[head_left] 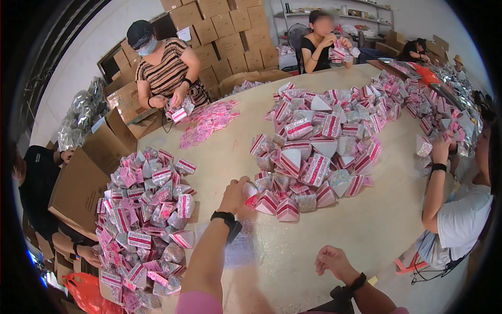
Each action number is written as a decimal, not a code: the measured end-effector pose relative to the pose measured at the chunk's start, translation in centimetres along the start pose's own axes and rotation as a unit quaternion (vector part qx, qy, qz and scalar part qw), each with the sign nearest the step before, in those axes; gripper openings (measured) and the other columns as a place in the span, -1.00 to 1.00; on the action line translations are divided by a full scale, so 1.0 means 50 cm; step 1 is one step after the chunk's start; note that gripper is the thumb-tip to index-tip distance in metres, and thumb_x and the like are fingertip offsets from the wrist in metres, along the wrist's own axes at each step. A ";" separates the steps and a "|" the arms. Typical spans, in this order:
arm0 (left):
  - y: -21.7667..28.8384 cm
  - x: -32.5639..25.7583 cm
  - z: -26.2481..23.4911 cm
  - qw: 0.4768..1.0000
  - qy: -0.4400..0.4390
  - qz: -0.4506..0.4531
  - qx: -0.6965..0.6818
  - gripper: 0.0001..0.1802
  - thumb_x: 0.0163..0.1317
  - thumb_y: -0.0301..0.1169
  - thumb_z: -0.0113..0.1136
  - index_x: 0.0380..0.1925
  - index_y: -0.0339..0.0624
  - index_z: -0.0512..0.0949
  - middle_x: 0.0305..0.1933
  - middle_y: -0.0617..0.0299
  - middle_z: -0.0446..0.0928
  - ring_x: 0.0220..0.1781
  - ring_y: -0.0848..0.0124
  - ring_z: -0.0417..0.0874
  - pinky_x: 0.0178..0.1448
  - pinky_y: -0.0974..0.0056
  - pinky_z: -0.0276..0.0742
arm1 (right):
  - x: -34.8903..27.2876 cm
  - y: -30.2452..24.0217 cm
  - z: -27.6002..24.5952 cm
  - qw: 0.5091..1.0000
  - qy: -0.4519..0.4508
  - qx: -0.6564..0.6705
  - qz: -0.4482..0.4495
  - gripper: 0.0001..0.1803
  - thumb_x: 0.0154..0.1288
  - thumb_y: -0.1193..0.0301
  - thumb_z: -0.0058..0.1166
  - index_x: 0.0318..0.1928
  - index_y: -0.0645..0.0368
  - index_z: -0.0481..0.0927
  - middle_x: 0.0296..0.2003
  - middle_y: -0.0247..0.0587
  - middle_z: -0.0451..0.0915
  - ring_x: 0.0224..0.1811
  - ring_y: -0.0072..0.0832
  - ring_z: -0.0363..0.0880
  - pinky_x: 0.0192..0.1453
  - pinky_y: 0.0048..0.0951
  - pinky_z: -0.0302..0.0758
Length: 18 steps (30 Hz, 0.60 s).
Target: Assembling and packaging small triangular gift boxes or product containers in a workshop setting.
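Note:
My left hand (235, 196) reaches to the near left edge of the middle pile, its fingers closed around a small white and pink wedge-shaped cake-slice piece (250, 189). Part of that piece is hidden by the hand. Beside it lies the pile of cake-slice pieces (316, 170), many in shiny clear wrapping with pink tags. Over the bare near part of the table, my right hand (334, 263) hovers with loosely bent fingers, somewhat apart, and nothing visible in them. Clear plastic bags (240, 250) lie flat below my left wrist.
Another heap of wrapped slices (149, 225) covers the table's left side, beside an open cardboard box (78, 188). Pink tags (212, 121) are spread at the far side. Several people work around the table (225, 149). A red plastic bag (89, 293) hangs low at the left.

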<state>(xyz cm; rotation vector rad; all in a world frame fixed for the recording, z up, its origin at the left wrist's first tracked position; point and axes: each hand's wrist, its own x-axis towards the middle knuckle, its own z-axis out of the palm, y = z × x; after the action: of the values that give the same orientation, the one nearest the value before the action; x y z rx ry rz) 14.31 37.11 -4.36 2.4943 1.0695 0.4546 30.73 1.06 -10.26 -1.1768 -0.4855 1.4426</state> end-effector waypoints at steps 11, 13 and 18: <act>0.057 -0.031 -0.003 0.999 0.017 0.011 0.043 -0.46 -0.02 -0.37 0.20 0.02 -0.08 0.30 0.07 -0.11 0.29 -0.10 -0.14 0.51 -0.03 0.01 0.48 | -0.002 -0.002 -0.007 1.000 -0.008 -0.005 -0.004 -0.87 0.33 0.44 -0.08 -0.29 0.27 0.42 -0.46 -0.20 0.53 -0.52 -0.49 0.55 -0.47 -0.49 0.55; 0.076 -0.039 -0.002 0.996 -0.010 0.001 0.091 -0.41 -0.01 -0.34 0.20 0.07 -0.07 0.26 0.11 -0.12 0.25 -0.11 -0.16 0.51 -0.04 0.00 0.49 | -0.004 -0.004 -0.004 1.000 -0.003 -0.004 -0.004 -0.88 0.32 0.46 -0.07 -0.30 0.28 0.42 -0.46 -0.17 0.53 -0.52 -0.46 0.56 -0.47 -0.46 0.55; 0.023 -0.038 -0.003 0.993 0.109 -0.022 -0.024 -0.32 -0.08 -0.40 0.26 0.09 -0.13 0.23 0.12 -0.18 0.23 -0.07 -0.17 0.50 -0.04 -0.03 0.48 | -0.002 0.003 -0.001 1.000 -0.007 -0.011 0.000 -0.90 0.29 0.50 -0.06 -0.32 0.30 0.41 -0.45 -0.11 0.53 -0.53 -0.40 0.57 -0.49 -0.40 0.56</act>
<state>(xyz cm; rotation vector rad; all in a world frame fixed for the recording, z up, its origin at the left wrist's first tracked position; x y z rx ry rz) 13.71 35.01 -3.95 2.4146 1.1774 0.7458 30.67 0.90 -10.35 -1.1847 -0.5119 1.4500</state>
